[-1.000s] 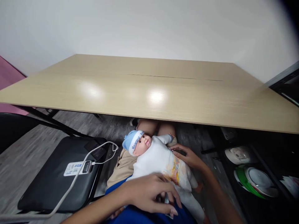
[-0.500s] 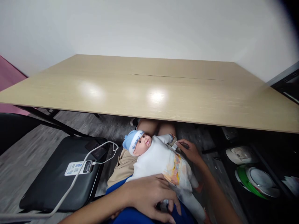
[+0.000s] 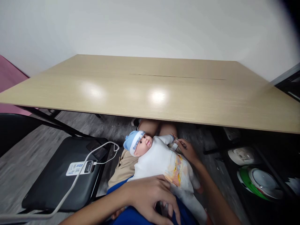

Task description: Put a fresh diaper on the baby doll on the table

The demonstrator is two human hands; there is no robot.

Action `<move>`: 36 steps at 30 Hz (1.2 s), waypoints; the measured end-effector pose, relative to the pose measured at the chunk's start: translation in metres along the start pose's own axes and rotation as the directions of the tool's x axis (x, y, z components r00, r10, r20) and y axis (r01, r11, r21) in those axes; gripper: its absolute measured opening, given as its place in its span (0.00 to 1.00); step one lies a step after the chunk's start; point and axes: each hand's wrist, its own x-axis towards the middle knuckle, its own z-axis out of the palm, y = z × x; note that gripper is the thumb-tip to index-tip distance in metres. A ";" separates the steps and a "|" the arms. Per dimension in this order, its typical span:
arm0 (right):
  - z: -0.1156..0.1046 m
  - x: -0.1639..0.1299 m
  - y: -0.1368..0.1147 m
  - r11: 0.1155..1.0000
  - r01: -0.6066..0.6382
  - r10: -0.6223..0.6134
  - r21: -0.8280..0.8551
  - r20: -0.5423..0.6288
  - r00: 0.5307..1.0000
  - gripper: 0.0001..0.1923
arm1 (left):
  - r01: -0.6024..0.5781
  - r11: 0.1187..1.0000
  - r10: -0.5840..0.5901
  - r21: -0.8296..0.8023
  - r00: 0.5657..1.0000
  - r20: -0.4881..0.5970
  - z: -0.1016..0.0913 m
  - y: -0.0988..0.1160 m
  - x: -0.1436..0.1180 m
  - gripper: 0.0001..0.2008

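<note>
The baby doll (image 3: 161, 161) lies face up across the person's lap, just below the near edge of the counter (image 3: 150, 90), head toward the left. The right hand (image 3: 187, 150) is at the doll's far side, its fingers pinched together on a small white tab (image 3: 174, 146) by the doll's raised arm. The left hand (image 3: 150, 195) rests on the doll's lower body, fingers spread apart and curved down over the legs, gripping nothing firmly that I can tell.

To handle this well, I judge the left hand should hold the body steady while the right draws the tab with a smooth pull, not a jerk, since the soft torso will twist easily.

The doll's head looks like hard, smooth plastic; its blue cap is knitted, the white suit soft cloth, and the printed diaper (image 3: 177, 170) crinkly. The counter is flat, pale wood-grain laminate with a glossy sheen
</note>
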 end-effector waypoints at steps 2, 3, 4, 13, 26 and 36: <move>-0.005 -0.006 -0.021 0.999 0.037 -0.037 -0.013 -0.007 0.999 0.27 | 0.019 0.999 -0.019 -0.035 1.000 0.010 -0.001 0.001 -0.001 0.13; -0.008 -0.011 -0.035 0.997 0.073 -0.073 -0.019 0.009 0.997 0.25 | 0.023 0.999 -0.022 -0.047 1.000 0.012 -0.002 0.002 -0.001 0.12; -0.010 -0.016 -0.050 0.993 0.119 -0.118 -0.026 0.037 0.992 0.22 | 0.023 0.998 -0.023 -0.053 1.000 0.010 -0.002 0.003 -0.001 0.10; -0.018 -0.064 -0.131 0.831 0.525 -0.391 -0.185 0.477 0.787 0.18 | -0.006 1.000 0.004 -0.021 0.996 -0.084 -0.010 0.014 -0.002 0.09; -0.103 -0.133 -0.075 0.976 -0.048 0.149 -0.210 0.496 0.856 0.24 | -0.015 0.908 -0.022 0.419 0.996 0.083 -0.015 -0.001 0.094 0.15; -0.052 -0.155 -0.018 0.928 -0.316 0.372 -0.197 0.427 0.824 0.22 | 0.225 0.460 -0.682 0.859 0.709 0.180 0.050 -0.089 0.203 0.14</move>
